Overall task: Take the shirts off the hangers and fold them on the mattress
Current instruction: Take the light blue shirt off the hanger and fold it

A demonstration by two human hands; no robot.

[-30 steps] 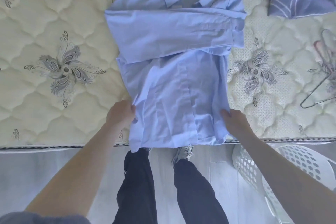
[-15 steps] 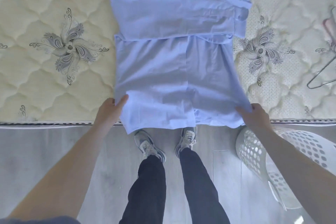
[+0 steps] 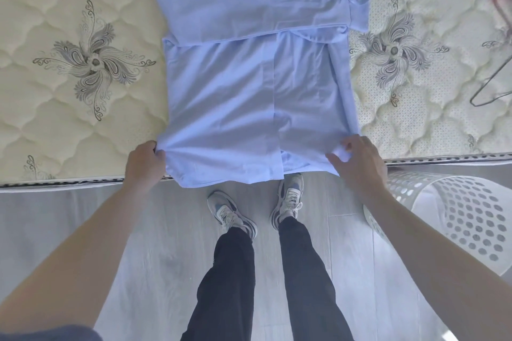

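1. Shirt position: the light blue shirt [image 3: 249, 91] lies flat on the mattress [image 3: 69, 91], directly ahead of and between both hands. Its sleeves are folded across the far part of the body.
2. Left hand [image 3: 145, 163]: fingers curled round the near left hem corner, gripping the cloth.
3. Right hand [image 3: 357, 163]: fingers and thumb pinching the near right hem corner.
4. Key relation: the shirt's long axis runs straight away from the hands, hem nearest, collar end farthest. Both hands are equally near, one at each corner. The hem strip between them overhangs the mattress edge.
5. Judged next move: lift the hem and carry it forward, away from the body, over the folded sleeves. Keep both corners level, or the fold will skew.
6. Limits of view:
   - The collar end is cut off beyond the hands.
   - The left fingertips are tucked under the cloth.
   - A wire hanger [image 3: 490, 86], well to the outer side of the right hand, is partly out of frame.
   - A white perforated basket [image 3: 457, 216] stands just outside the right wrist; its contents cannot be seen.
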